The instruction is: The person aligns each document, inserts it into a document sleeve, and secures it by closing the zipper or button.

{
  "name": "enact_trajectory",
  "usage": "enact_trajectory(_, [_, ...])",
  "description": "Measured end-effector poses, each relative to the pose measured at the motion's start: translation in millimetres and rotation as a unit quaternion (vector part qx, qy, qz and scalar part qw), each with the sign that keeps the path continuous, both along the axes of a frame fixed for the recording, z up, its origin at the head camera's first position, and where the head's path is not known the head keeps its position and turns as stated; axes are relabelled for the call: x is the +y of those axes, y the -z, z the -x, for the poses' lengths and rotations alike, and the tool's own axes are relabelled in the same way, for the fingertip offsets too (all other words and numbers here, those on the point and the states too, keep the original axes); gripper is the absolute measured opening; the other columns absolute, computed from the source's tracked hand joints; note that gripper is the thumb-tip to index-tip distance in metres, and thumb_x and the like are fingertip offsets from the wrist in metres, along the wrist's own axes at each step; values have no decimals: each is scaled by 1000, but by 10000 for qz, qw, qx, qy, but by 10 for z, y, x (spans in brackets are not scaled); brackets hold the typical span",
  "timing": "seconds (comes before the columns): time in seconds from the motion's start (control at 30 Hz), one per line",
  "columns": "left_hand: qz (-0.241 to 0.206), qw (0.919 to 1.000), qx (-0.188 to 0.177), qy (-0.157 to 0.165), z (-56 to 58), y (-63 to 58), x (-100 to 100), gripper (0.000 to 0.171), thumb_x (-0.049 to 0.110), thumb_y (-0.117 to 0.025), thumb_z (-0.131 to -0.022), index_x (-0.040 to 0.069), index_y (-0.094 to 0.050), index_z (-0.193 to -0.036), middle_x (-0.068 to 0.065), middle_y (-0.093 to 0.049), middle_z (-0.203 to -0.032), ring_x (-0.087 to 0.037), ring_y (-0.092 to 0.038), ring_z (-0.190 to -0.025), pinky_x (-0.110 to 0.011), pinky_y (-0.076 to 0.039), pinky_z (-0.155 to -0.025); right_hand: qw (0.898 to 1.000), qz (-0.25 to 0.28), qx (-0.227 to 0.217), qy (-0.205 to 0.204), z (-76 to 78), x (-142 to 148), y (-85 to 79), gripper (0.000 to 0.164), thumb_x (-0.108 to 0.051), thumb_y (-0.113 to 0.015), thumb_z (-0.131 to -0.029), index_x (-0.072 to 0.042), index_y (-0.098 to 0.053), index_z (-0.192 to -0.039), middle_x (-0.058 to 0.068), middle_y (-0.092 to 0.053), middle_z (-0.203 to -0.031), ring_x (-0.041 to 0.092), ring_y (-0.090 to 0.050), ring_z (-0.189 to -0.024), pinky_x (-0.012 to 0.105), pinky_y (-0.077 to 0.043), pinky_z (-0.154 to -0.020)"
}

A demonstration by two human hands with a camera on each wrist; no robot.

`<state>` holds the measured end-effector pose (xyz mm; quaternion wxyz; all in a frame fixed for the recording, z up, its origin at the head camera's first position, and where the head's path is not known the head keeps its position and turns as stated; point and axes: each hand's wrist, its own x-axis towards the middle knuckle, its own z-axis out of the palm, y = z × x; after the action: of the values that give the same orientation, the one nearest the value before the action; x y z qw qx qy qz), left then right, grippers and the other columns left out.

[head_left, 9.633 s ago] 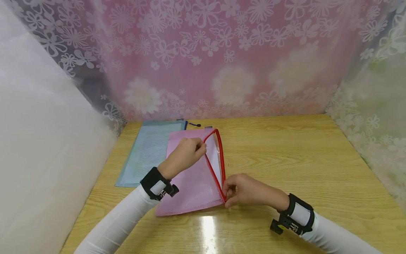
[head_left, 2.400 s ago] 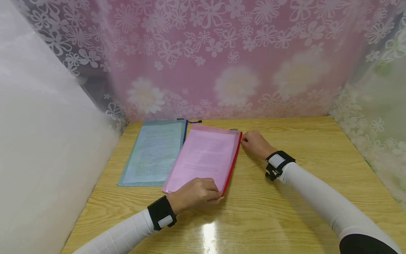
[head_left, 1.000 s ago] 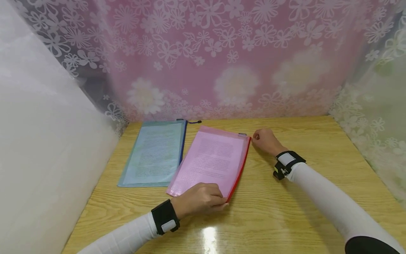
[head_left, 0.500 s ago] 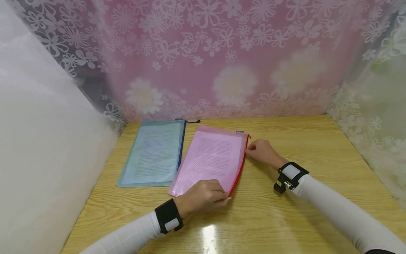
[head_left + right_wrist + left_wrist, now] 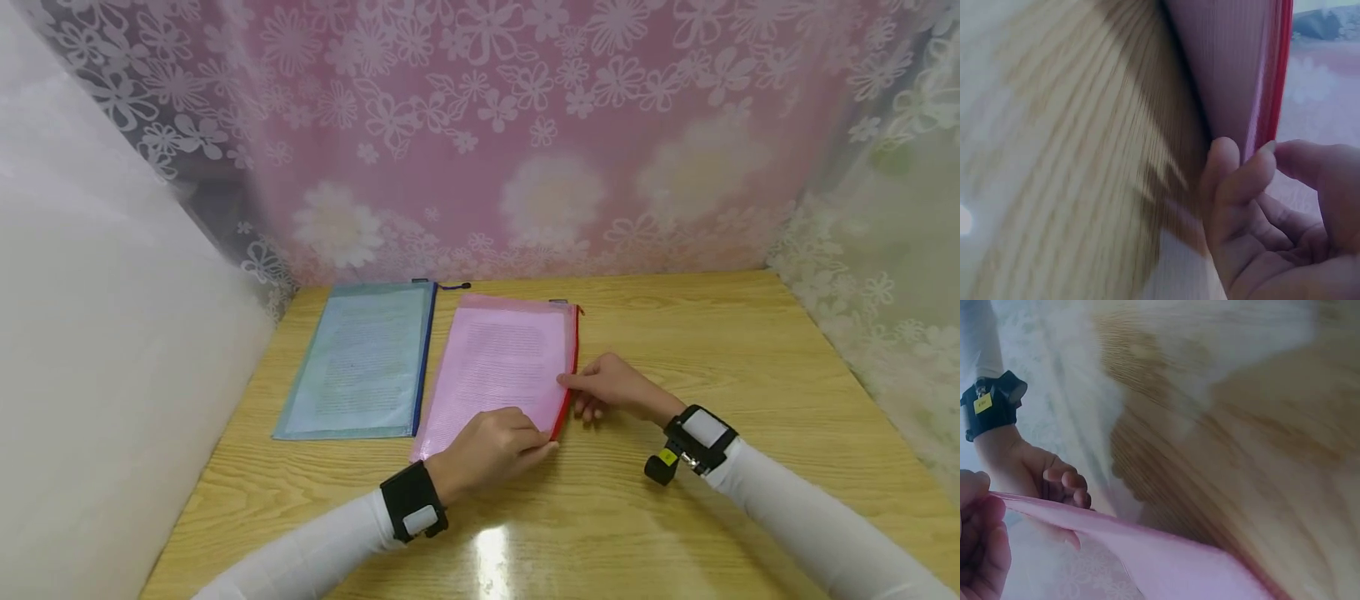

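Observation:
A pink zip document pouch (image 5: pixel 498 358) with a red zipped edge (image 5: pixel 576 337) lies at mid-table, a printed sheet showing through it. My left hand (image 5: pixel 491 450) pinches its near right corner; in the left wrist view the pouch's edge (image 5: pixel 1116 528) rises off the table there. Further along the red edge, my right hand (image 5: pixel 611 387) pinches the pouch with the thumb on top and fingers below. The right wrist view shows fingertips (image 5: pixel 1250 175) on both sides of that edge. A small red zipper pull (image 5: pixel 581 311) hangs at the far right corner.
Left of the pink pouch lies a blue zip pouch (image 5: pixel 360 358) with a printed sheet inside; its dark pull (image 5: pixel 456 287) points right. The wooden table (image 5: pixel 720 350) meets a pink flowered curtain (image 5: pixel 450 167) behind and a white sheet (image 5: pixel 112 333) at left.
Earlier the pink pouch's red mouth gaped and it overlapped the blue one; now the mouth is closed and it lies further right. Lately my right hand left the far corner, moving nearer along the edge.

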<state>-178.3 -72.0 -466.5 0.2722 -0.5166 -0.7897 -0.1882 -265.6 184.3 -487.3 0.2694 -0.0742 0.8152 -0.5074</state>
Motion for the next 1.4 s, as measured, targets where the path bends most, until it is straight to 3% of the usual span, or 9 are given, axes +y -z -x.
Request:
enact_trajectory(0.13, [149,9988,-444,-175,7,-4,81,8,22,-84,-87,15,-82,-84,7,-74,-79,-5,-69,-74,-16,-55,-71,9998,170,-18,109,-19,-32,-16,38,-31,-70,-98,3,-73,-81,7,-69,-66,12,-61,-55,23,-50,-53])
enact_trajectory(0.27, [455,9836,-1666,-529,45,-22,99,23,33,-77,-93,12,-83,-101,4,-78,-89,-3,-71,-79,-16,-55,-75,9995,5,217,232,-20,-28,1,28,-19,-69,-98,0,-70,-78,3,-61,-61,12,-55,-53,21,-44,-51])
enact_trajectory(0.4, [376,9361,-3151,-1517,195,-53,-56,44,36,-75,-94,4,-74,-124,-1,-78,-95,-3,-65,-73,-17,-53,-68,9983,-315,385,294,-29,-6,19,27,-20,-68,-99,-1,-70,-79,2,-56,-60,13,-50,-55,22,-39,-51])
enact_trajectory(0.53, [167,8843,-3969,-2454,378,-59,-344,62,34,-74,-96,-6,-57,-141,-12,-75,-102,-14,-65,-78,-25,-53,-65,9968,-501,470,408,-65,38,59,29,-22,-67,-101,-2,-69,-81,2,-55,-62,14,-49,-56,22,-37,-52])
enact_trajectory(0.7, [72,8604,-4064,-3073,516,-77,-646,41,28,-74,-96,-12,-69,-104,-10,-63,-81,-18,-59,-71,-28,-48,-60,9956,-530,669,381,-117,73,48,30,-20,-63,-103,-1,-65,-79,3,-54,-65,14,-46,-58,23,-36,-52])
enact_trajectory(0.87, [293,8348,-4342,-3373,576,-31,-810,56,22,-73,-96,13,-41,-52,6,-30,-50,-10,-36,-42,-23,-31,-44,9939,-630,867,244,-124,74,3,29,-18,-60,-104,-1,-65,-82,5,-56,-66,15,-48,-60,24,-37,-53])
enact_trajectory(1.0, [198,8166,-4609,-3469,592,16,-848,48,17,-74,-95,9,-56,-51,8,-34,-43,-9,-38,-38,-22,-31,-41,9921,-752,988,159,-109,77,5,29,-19,-60,-105,-2,-65,-82,3,-56,-64,13,-49,-58,23,-38,-52])
enact_trajectory(1.23, [421,8027,-4620,-3749,667,67,-838,30,16,-78,-91,1,-71,-67,1,-52,-54,-11,-47,-48,-24,-37,-45,9852,-1191,1223,157,-88,87,50,31,-21,-67,-100,-5,-65,-74,0,-55,-56,12,-52,-53,24,-40,-52])
enact_trajectory(1.4, [495,7943,-4767,-3733,688,106,-820,24,17,-81,-88,1,-75,-72,-3,-63,-60,-13,-51,-50,-24,-39,-47,9812,-1490,1132,465,-100,94,62,23,-22,-74,-95,0,-67,-90,2,-61,-59,13,-58,-53,27,-44,-53])
